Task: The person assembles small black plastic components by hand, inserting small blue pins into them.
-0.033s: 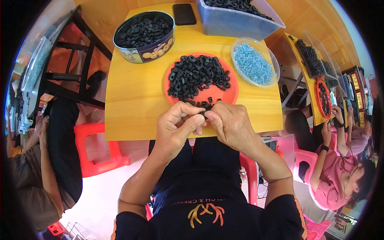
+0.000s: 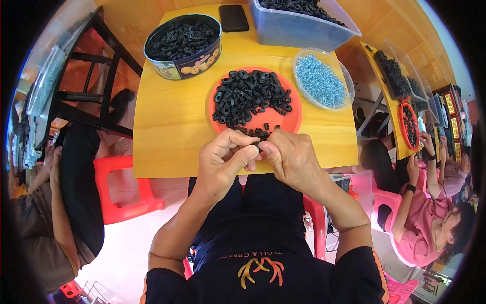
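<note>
My left hand (image 2: 225, 157) and my right hand (image 2: 291, 154) meet at the near edge of an orange-red round plate (image 2: 295, 119). Between their fingertips they pinch a small black part (image 2: 256, 144), mostly covered by the fingers, so its exact shape cannot be made out. Both hands are closed, thumbs against forefingers. On the plate lies a heap of small black ring-shaped parts (image 2: 250, 93). A few loose ones sit between the heap and my fingers. To the right stands a clear round tub (image 2: 349, 81) full of small shiny bluish-silver pieces (image 2: 321, 78).
A round tin (image 2: 174, 68) of black parts stands at the table's back left. Behind are a dark phone (image 2: 233, 18) and a translucent bin (image 2: 304, 35) with more black parts. Red stools (image 2: 101, 192) flank the yellow table (image 2: 172, 137). People sit on both sides.
</note>
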Available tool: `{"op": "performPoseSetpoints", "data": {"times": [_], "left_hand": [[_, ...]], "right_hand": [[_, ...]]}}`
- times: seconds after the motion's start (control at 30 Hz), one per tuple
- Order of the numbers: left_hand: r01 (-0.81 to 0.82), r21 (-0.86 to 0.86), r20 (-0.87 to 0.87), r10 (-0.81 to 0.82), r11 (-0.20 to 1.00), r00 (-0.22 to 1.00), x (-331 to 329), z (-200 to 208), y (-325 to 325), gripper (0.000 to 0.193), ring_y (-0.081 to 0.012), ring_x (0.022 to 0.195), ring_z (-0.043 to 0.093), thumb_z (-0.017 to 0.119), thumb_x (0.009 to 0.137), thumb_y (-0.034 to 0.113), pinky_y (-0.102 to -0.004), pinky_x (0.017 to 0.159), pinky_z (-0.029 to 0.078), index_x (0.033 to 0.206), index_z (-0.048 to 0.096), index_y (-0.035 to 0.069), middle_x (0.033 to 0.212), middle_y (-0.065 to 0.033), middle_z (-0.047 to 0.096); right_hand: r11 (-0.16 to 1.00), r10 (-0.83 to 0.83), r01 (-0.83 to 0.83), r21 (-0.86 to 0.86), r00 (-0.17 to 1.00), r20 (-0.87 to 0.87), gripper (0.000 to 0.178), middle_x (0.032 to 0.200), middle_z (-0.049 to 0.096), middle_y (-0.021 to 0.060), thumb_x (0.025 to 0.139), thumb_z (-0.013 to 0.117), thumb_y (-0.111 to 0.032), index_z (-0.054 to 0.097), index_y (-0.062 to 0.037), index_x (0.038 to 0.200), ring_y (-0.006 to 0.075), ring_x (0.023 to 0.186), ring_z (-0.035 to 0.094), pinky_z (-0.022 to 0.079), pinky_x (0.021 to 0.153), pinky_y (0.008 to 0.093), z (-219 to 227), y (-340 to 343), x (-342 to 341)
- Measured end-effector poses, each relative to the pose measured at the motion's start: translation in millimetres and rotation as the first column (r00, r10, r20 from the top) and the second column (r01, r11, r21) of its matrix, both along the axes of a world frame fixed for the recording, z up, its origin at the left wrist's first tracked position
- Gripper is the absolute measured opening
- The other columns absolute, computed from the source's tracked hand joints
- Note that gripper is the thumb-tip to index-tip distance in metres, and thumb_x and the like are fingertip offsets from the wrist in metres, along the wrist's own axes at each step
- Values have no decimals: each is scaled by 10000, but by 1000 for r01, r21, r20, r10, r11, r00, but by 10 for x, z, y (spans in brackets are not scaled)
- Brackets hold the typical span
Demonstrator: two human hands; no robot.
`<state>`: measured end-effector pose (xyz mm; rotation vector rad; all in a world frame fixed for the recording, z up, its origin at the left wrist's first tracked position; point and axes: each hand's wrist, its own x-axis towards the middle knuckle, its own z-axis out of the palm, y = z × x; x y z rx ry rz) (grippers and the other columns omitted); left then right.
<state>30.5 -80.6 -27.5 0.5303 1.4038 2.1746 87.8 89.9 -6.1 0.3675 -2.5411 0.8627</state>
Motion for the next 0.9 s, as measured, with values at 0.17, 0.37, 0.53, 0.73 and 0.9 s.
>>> {"op": "performPoseSetpoints", "data": {"times": [0.17, 0.37, 0.53, 0.73, 0.9], "left_hand": [[-8, -5, -15, 8, 1000, 1000, 11, -18, -4, 90, -85, 665, 599, 625, 918, 40, -227, 617, 502, 996, 626, -3, 809, -74, 656], [7, 12, -4, -7, 1000, 1000, 32, -49, 21, 89, -81, 666, 593, 622, 920, 36, -219, 618, 491, 1000, 624, -3, 809, -61, 652], [-50, -105, -163, 33, 993, 986, -235, 108, 5, 127, -85, 714, 594, 611, 914, 7, -230, 670, 495, 1039, 601, -14, 855, -45, 639], [-533, -104, -651, 348, 840, 674, -1469, 316, -136, 182, -110, 796, 622, 628, 884, 8, -243, 742, 508, 1066, 633, 0, 939, -51, 659], [-686, -299, -742, 291, 663, 604, -1983, 417, -306, 408, -150, 1062, 571, 682, 850, 92, -315, 858, 489, 1243, 587, 37, 1086, -119, 633]], "right_hand": [[997, -2, 3, -79, 1000, 19, 248, 611, 477, 118, 948, 559, -150, 504, -20, 745, 307, 508, 540, 414, 453, 389, -97, -72, 29], [987, 8, 1, -163, 999, 53, 221, 620, 509, 125, 942, 570, -168, 526, -31, 774, 319, 531, 562, 433, 470, 412, -147, -89, 28], [987, -18, 40, -153, 989, 145, 259, 697, 536, 161, 970, 530, -237, 553, -34, 812, 362, 624, 580, 450, 557, 445, -10, 43, -36], [956, -273, 285, -75, 952, 140, 210, 752, 580, 155, 923, 622, -226, 607, -22, 876, 348, 630, 577, 459, 575, 408, -9, 442, -140], [949, -285, 298, -103, 950, 130, 141, 801, 609, 134, 890, 658, -165, 622, -29, 899, 328, 644, 590, 478, 596, 395, -34, 495, -253]]}}
